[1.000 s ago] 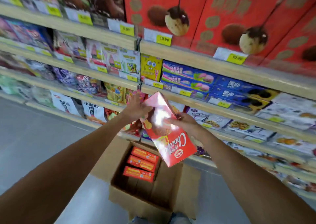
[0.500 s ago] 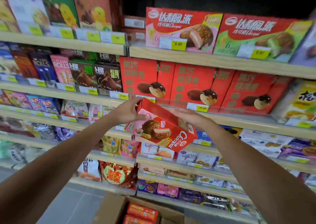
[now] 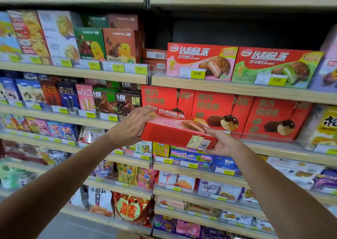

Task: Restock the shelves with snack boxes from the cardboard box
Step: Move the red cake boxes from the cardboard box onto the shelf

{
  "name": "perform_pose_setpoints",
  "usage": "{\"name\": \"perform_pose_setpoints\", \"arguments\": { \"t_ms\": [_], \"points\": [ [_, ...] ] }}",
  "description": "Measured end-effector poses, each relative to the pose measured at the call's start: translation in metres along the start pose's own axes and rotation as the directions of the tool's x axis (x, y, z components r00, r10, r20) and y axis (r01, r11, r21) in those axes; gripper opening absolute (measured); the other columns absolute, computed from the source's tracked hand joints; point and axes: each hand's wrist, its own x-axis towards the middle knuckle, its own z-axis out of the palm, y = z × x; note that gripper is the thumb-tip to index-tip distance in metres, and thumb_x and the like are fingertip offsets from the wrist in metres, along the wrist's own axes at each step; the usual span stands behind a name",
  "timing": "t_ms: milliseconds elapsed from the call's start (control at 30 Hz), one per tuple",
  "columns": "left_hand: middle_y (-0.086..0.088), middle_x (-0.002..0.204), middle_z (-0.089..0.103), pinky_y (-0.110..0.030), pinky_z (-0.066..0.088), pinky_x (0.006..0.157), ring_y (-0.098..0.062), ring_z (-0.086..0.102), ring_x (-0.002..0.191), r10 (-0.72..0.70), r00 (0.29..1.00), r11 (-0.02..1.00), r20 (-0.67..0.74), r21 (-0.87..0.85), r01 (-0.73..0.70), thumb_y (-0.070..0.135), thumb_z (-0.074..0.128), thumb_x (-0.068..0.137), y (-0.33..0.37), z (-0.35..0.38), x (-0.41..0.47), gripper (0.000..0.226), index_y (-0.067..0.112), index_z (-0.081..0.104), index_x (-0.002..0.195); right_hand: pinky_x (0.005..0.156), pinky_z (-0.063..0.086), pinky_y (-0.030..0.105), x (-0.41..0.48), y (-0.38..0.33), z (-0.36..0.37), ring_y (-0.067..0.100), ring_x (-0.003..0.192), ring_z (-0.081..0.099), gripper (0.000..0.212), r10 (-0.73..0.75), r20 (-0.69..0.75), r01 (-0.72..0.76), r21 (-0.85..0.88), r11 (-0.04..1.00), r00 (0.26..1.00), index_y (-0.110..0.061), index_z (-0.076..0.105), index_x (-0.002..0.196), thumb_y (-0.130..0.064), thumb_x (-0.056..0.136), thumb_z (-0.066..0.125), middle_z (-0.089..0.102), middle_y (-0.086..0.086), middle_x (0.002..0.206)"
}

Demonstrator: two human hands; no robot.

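Observation:
A red chocolate-pie snack box (image 3: 175, 132) is held flat in the air in front of the shelves, its barcode side toward me. My left hand (image 3: 133, 125) grips its left end, fingers over the top edge. My right hand (image 3: 221, 142) holds its right end from below, thumb on the top face. Above it, on a higher shelf (image 3: 237, 88), stand matching pie boxes, a pink one (image 3: 200, 61) and a green one (image 3: 275, 65), with dark free space over them. The cardboard box shows only as a sliver (image 3: 127, 235) at the bottom edge.
Tall red boxes (image 3: 224, 109) fill the shelf right behind the held box. Chocolate and roll boxes (image 3: 102, 100) line the left shelves. Bags and small packs (image 3: 131, 209) crowd the lower shelves. Yellow price tags run along every shelf edge.
Both hands lifted the red box from above the cardboard box up to shelf height and turned it flat. My view rose, so the cardboard box dropped almost out of sight.

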Motion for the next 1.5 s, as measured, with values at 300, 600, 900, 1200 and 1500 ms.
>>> {"name": "perform_pose_setpoints", "arguments": {
  "t_ms": [300,600,900,1200,1500],
  "points": [
    [-0.016,0.12,0.06,-0.044,0.047,0.091,-0.029,0.059,0.103,-0.508,0.423,-0.146,0.75,-0.559,0.816,0.051,0.027,0.097,0.003,-0.005,-0.006,0.05,0.014,0.053,0.117,0.063,0.059,0.038,-0.008,-0.012,0.005,0.025,0.083,0.065,0.017,-0.266,0.078,0.265,0.031,0.964,0.961,-0.01,0.058,0.106,-0.012,0.089,0.06,0.065,0.01,0.096],
    [0.002,0.096,0.068,-0.029,0.058,0.08,-0.004,0.069,0.068,-0.679,0.601,-0.041,0.422,-0.839,0.543,0.031,0.059,0.089,0.028,-0.026,0.085,0.04,0.011,0.049,0.122,0.067,0.056,0.037,-0.039,-0.051,-0.025,0.019,0.077,0.064,0.024,-0.468,-0.135,0.485,0.145,0.862,0.873,-0.012,0.05,0.108,-0.016,0.086,0.057,0.061,0.009,0.099],
    [0.003,0.127,0.05,-0.022,0.052,0.077,-0.013,0.058,0.105,-0.676,0.726,0.201,0.127,-0.916,0.348,0.036,0.061,0.088,0.066,-0.063,0.207,0.057,0.02,0.038,0.137,0.093,0.045,0.045,-0.096,-0.123,-0.088,0.025,0.112,0.058,0.042,-0.67,-0.416,0.75,0.049,0.659,0.615,-0.025,0.059,0.113,-0.035,0.075,0.072,0.065,0.002,0.115],
    [-0.005,0.136,0.047,-0.022,0.044,0.09,-0.015,0.053,0.111,-0.591,0.805,0.311,0.053,-0.906,0.288,0.027,0.066,0.085,0.106,-0.08,0.308,0.07,0.011,0.03,0.143,0.081,0.047,0.036,-0.141,-0.163,-0.162,0.019,0.087,0.059,0.018,-0.788,-0.499,0.799,-0.271,0.536,0.359,-0.016,0.059,0.102,-0.02,0.086,0.065,0.063,0.004,0.097],
    [-0.007,0.135,0.051,-0.024,0.044,0.092,-0.01,0.053,0.111,-0.488,0.872,0.418,0.041,-0.866,0.275,0.032,0.066,0.085,0.095,-0.08,0.364,0.067,0.011,0.034,0.141,0.07,0.053,0.025,-0.14,-0.19,-0.208,0.019,0.081,0.058,0.014,-0.815,-0.48,0.743,-0.403,0.535,0.326,-0.017,0.057,0.086,-0.006,0.085,0.065,0.062,0.004,0.089]
  ]
}}
